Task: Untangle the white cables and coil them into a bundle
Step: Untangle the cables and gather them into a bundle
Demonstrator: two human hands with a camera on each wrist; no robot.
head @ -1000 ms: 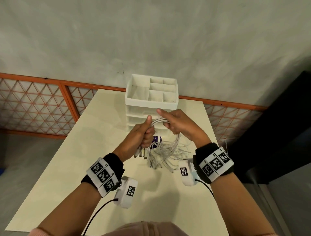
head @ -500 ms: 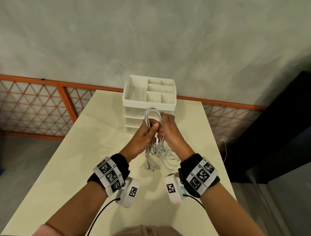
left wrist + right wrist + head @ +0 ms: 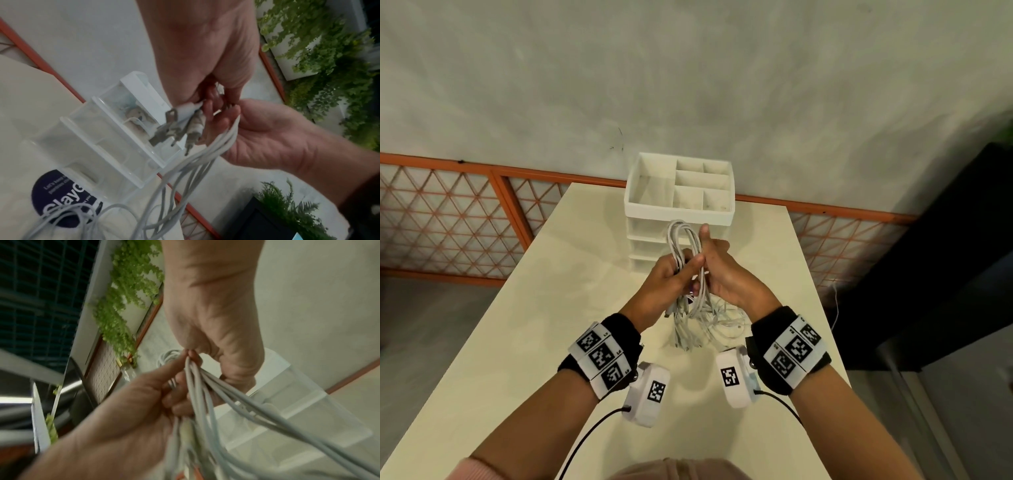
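Several white cables are gathered into a loop that stands up above both hands, in front of the organizer. My left hand grips the loop's lower part together with the plug ends. My right hand presses against the left one, its fingers curled round the same strands. Below the hands the loose cable tails hang down and lie tangled on the cream table. In the left wrist view, the left hand is at the top and the right hand at the right.
A white drawer organizer with open top compartments stands at the table's far edge, just behind the hands. A round dark purple label lies on the table under the cable tails. An orange lattice railing runs behind the table.
My right hand has swung left to meet the left hand. The cable loop, stretched sideways between them before, now stands upright above both hands.
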